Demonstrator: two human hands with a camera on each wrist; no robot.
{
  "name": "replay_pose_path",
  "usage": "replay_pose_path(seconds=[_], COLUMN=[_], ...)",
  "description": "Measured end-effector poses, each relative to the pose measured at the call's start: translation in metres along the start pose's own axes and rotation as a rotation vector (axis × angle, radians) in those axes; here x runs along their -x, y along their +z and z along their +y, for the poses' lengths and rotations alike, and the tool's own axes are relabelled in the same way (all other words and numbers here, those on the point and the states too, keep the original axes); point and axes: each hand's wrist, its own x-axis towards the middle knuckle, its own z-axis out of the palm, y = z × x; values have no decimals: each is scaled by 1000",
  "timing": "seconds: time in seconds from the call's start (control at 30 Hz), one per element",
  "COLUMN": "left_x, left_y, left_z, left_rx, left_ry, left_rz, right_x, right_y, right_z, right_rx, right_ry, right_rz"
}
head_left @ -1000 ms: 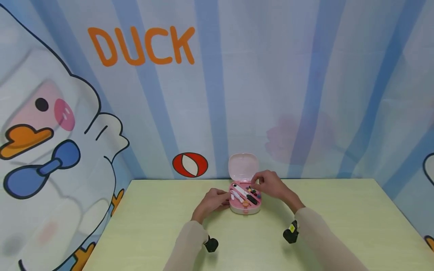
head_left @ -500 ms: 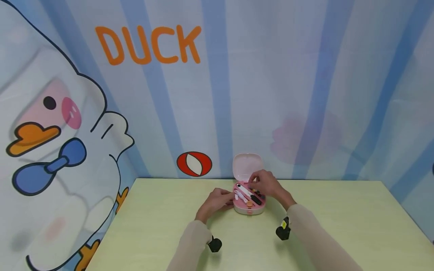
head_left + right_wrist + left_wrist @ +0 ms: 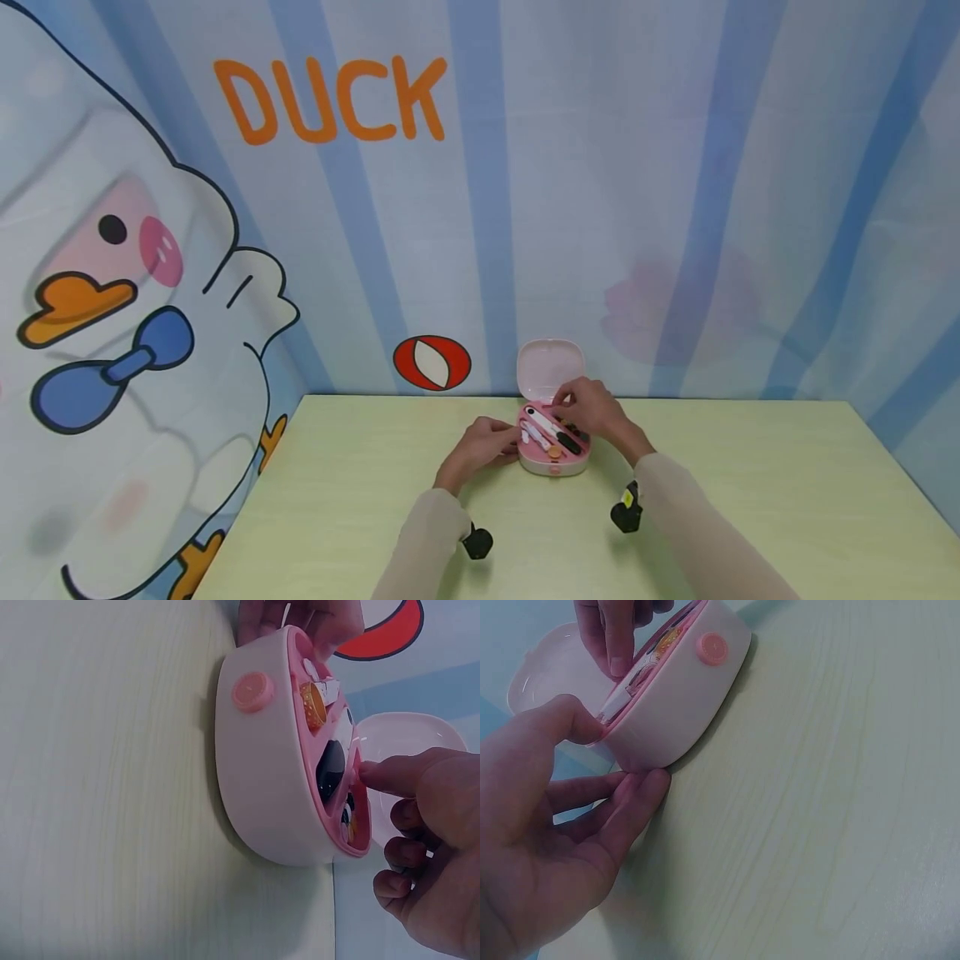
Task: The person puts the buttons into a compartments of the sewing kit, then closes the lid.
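Observation:
A pink and white sewing kit box [image 3: 553,467] stands on the table with its pale lid [image 3: 551,367] raised. My left hand [image 3: 483,446] grips the box's left side, thumb on the rim and fingertips low against the wall. The right hand [image 3: 592,408] reaches into the back right of the box. In the right wrist view its thumb [image 3: 382,774] touches the pink insert [image 3: 357,787]; the other fingers are curled, and whether they pinch anything is hidden. A gold thimble [image 3: 313,706] and a white tool with a black end [image 3: 330,771] lie in the insert.
The pale yellow table [image 3: 360,517] extends to both sides and in front of the box. Close behind the lid hangs a printed blue striped backdrop [image 3: 551,208]. Small dark and coloured pieces [image 3: 348,817] lie in the box's right compartment.
The right hand has moved slightly left and deeper over the back of the insert, covering more small pieces. The left hand keeps its hold. Over the last half second little differs.

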Motion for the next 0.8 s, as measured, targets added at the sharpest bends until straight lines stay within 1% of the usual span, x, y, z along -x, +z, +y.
replay_pose_path(seconds=[0.1, 0.2, 0.3, 0.43, 0.67, 0.8], left_x=[1, 1, 1, -1, 0, 0], left_y=[1, 1, 1, 3, 4, 3], left_z=[2, 1, -1, -1, -1, -4], left_rx=[-5, -3, -6, -6, -15, -31], left_ry=[10, 5, 2, 5, -1, 8], left_rz=[4, 5, 5, 5, 5, 4], right_x=[3, 8, 15, 27, 61, 84], right_y=[-5, -11, -19, -33, -50, -55], right_z=[1, 3, 8, 22, 52, 70], right_rx=[-4, -16, -3, 22, 55, 73], right_ry=[-4, -17, -54, -105, -147, -142], right_rz=[4, 12, 27, 60, 84, 84])
